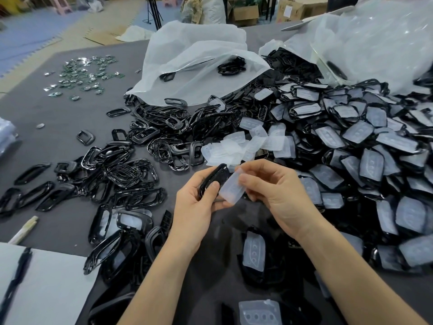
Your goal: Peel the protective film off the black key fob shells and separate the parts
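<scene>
My left hand (195, 202) grips a black key fob shell (212, 178) above the middle of the grey table. My right hand (278, 195) pinches a translucent white film piece (230, 190) between thumb and fingers, right beside the shell and touching it. A small heap of loose translucent pieces (246, 146) lies just beyond my hands. A big pile of black shells with film on them (363, 148) fills the right side. Black frames without film (131, 174) are spread to the left.
Open white plastic bags (199, 62) lie at the back, some holding black parts. Small green circuit boards (86, 76) are scattered far left. A white sheet with a black pen (17, 275) sits at the near left corner. More filmed shells (254, 252) lie near my forearms.
</scene>
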`<state>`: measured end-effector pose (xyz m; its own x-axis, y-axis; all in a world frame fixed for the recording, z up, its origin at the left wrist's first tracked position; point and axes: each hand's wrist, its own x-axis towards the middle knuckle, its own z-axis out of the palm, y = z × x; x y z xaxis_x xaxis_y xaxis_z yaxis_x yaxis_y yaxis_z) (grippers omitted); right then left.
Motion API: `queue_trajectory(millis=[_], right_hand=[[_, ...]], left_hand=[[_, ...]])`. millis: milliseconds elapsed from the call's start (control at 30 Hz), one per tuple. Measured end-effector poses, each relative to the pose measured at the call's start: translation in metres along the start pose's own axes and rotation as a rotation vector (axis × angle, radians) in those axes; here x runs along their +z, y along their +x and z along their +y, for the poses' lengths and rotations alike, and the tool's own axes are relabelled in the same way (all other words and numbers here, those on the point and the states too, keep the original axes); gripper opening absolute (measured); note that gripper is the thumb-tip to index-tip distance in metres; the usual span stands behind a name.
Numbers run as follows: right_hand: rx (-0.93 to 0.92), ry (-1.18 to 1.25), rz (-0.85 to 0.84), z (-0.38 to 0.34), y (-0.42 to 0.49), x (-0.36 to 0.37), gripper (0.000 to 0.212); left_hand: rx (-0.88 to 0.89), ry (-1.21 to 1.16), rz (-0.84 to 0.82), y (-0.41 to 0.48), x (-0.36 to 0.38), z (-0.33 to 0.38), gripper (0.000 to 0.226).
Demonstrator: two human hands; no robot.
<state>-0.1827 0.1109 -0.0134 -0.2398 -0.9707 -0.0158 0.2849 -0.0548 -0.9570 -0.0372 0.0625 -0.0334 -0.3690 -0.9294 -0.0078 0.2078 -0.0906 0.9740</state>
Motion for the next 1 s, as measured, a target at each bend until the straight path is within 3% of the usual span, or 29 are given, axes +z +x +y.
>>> queue_trajectory(millis=[300, 500, 1000], right_hand=[[-0.126, -0.28, -0.005, 0.004, -0.002, 0.005, 0.012], [-0.223, -0.49, 0.158, 0.011, -0.001, 0.007, 0.019], [-0.15, -0.54, 0.201, 0.014, 0.003, 0.003, 0.019]], left_hand=[[0.04, 0.119, -0.048, -0.002, 0.002, 0.0, 0.035], [0.073, 0.165, -0.1, -0.003, 0.003, -0.004, 0.027], [0.043, 0.218, -0.14, -0.004, 0.004, -0.005, 0.04]])
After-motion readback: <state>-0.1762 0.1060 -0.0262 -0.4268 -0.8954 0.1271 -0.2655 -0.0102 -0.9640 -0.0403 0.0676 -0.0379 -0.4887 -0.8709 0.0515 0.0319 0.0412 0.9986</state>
